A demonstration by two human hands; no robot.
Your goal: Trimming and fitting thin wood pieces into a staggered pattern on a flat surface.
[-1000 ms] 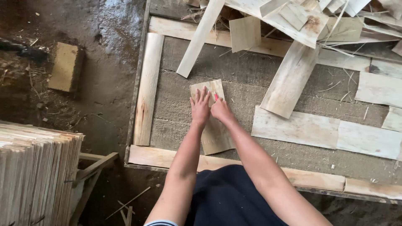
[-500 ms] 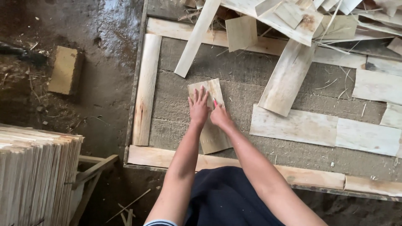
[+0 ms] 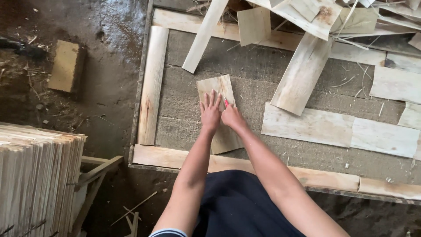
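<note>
A thin, pale veneer sheet [image 3: 218, 87] lies on the grey work surface [image 3: 254, 70], tilted slightly. My left hand [image 3: 210, 112] rests flat on the sheet with its fingers spread. Beside it and touching it, my right hand [image 3: 233, 117] also rests on the sheet, closed around a small red tool [image 3: 226, 103] whose tip pokes out between the two hands. The lower part of the sheet [image 3: 226, 140] shows between my forearms.
Wooden strips frame the surface: a left strip [image 3: 151, 83] and a near strip [image 3: 175, 157]. Wide veneer pieces [image 3: 337, 131] lie to the right, and a loose pile [image 3: 307, 17] lies at the back. Stacked sheets [image 3: 35, 175] stand at the lower left. A block [image 3: 66, 66] sits on the wet floor.
Both hands stay pressed on the veneer sheet. My right hand has edged slightly closer to the left hand, and the view has shifted a little.
</note>
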